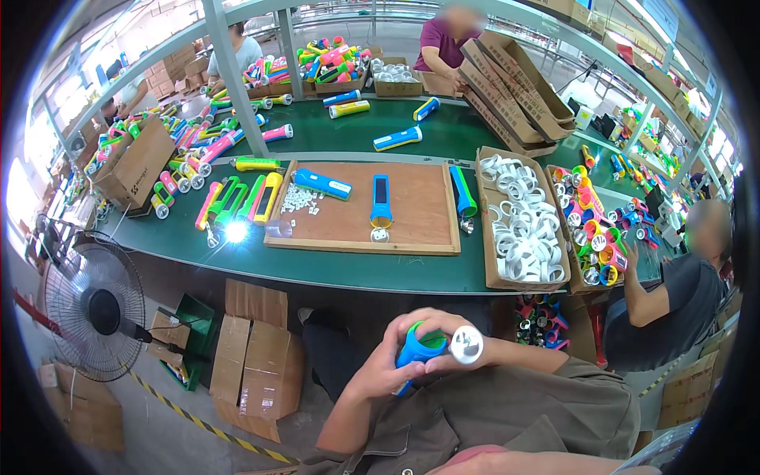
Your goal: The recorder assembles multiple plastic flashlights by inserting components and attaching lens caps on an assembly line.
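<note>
In front of my chest, my left hand (378, 370) is closed around a blue flashlight body (413, 348) with a green inside, its wide open end facing up. My right hand (440, 324) curls over the top of it and holds a round silver reflector piece (467, 346) beside the open end. On the bench ahead lies a wood-framed board (340, 226). It carries a blue flashlight (322, 184), a blue flashlight body with a dark panel (381, 202), a reflector piece (380, 235) at that body's end, and a pile of small white parts (299, 199).
Right of the board stand a carton of white rings (518, 273) and a carton of coloured flashlight parts (590, 277). A lit lamp (236, 231) shines among flashlights on the left. A fan (103, 311) stands lower left. Co-workers (673, 293) (447, 47) sit around the bench.
</note>
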### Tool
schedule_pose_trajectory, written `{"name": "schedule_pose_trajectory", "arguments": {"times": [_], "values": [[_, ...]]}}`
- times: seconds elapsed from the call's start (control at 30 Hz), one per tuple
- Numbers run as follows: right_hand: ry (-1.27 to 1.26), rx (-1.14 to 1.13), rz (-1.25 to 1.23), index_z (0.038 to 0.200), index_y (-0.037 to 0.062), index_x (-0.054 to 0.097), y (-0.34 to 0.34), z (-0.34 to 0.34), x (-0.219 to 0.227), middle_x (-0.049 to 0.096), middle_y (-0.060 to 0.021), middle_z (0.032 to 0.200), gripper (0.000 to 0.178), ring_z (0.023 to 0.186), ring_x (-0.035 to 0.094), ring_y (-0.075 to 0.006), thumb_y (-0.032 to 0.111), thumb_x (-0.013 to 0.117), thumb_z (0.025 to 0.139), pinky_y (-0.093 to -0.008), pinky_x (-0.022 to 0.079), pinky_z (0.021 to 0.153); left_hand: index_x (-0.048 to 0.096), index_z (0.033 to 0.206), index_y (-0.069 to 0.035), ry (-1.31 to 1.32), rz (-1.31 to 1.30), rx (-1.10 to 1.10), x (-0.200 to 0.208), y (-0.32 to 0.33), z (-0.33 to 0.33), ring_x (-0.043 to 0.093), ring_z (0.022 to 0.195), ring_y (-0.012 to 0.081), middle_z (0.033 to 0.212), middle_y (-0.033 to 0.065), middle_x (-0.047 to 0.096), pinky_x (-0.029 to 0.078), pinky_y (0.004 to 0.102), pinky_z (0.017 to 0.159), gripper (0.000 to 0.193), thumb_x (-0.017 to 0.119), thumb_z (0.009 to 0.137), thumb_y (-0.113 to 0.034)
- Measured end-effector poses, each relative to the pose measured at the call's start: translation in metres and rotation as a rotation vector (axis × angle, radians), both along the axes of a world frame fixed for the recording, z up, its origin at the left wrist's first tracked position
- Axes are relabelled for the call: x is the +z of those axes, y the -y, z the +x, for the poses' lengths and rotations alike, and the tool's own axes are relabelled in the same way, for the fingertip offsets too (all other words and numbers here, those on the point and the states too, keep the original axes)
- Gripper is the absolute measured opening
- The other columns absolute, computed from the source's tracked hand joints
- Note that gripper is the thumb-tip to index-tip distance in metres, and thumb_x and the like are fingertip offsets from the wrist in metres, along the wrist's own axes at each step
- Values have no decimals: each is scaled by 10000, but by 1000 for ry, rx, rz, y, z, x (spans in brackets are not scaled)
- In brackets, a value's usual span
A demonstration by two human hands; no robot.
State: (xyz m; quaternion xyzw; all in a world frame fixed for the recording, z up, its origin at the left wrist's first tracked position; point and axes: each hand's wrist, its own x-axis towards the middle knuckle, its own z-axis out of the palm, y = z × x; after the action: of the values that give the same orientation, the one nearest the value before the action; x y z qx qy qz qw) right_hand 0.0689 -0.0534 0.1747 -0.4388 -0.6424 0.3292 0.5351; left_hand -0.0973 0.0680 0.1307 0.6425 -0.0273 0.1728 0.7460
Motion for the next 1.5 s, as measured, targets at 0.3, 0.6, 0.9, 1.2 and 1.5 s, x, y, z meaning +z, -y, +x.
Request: {"name": "schedule_pose_trajectory", "arguments": {"times": [0.3,0.6,0.9,1.2,1.5], "values": [[-389,-60,129,1216,61,527,1,18,-21,596,-130,1131,540,987,636,-194,-29,809,765,-311,525,824,549,1153,-7,-328,-158,109,-14,34,-12,657,781,115,852,63,688,526,285,702,367,719,889,-197],[173,-204,-19,1054,44,626,-12,45,12,625,-100,1042,220,804,594,-146,185,691,898,-292,472,666,526,1176,5,-339,43,121,-34,29,13,714,822,172,899,97,697,577,326,741,376,709,905,-182],[448,144,-205,1442,-49,376,-20,40,18,428,-254,1448,833,1367,396,-394,424,724,851,-446,322,1135,449,1310,51,-313,200,154,1,23,30,679,993,267,1061,160,671,523,379,861,577,667,861,-238],[-48,-177,-67,1453,-10,342,-46,56,9,532,-210,1346,840,1267,530,-297,195,792,774,-416,396,1090,365,1330,1,-24,275,533,5,12,71,663,1004,258,1114,217,631,511,342,876,631,743,831,-83],[208,-148,-184,1503,17,266,-38,60,18,521,-205,1377,940,1295,514,-326,246,793,759,-419,404,1075,400,1387,-35,158,536,554,0,5,76,675,1022,301,1213,210,617,540,364,869,645,723,828,-51]]}}
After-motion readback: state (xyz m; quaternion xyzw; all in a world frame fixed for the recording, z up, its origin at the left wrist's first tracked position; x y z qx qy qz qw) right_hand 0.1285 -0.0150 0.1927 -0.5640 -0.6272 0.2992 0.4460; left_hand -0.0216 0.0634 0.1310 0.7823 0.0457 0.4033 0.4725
